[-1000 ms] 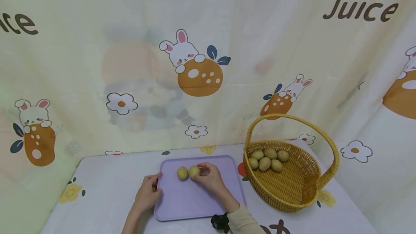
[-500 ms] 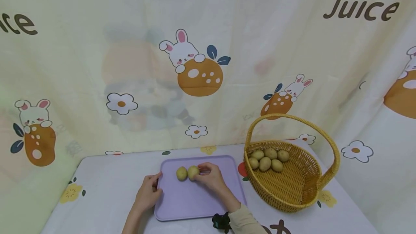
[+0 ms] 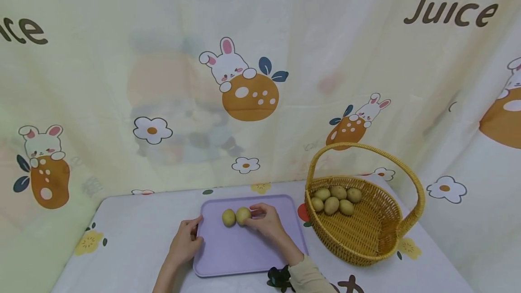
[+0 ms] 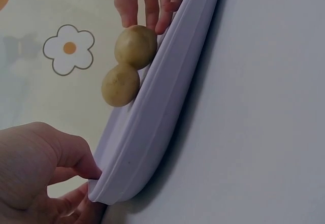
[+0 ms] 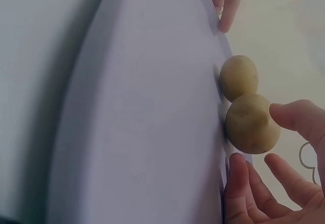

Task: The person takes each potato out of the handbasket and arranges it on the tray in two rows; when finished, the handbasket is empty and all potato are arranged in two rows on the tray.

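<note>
Two small yellowish potatoes sit side by side, touching, on a lilac tray (image 3: 240, 252). My right hand (image 3: 266, 223) is at the right potato (image 3: 243, 216), thumb and fingers around its right side. In the right wrist view one fingertip meets that potato (image 5: 252, 124) from the side, with other fingertips close under it. The left potato (image 3: 229, 217) has no hand on it. My left hand (image 3: 184, 243) pinches the tray's left rim. In the left wrist view its thumb lies on the rim of the tray (image 4: 147, 117) and its fingers curl underneath.
A yellow wicker basket (image 3: 378, 238) with a tall handle stands right of the tray, several potatoes (image 3: 331, 205) grouped at its left. A black device (image 3: 278, 278) sits at the right wrist. Behind the table hangs a curtain (image 3: 163, 80) printed with rabbits.
The two potatoes shift very slightly left, then back right. My right hand's fingers have drawn back a little to the right. My left hand stays on the tray rim.
</note>
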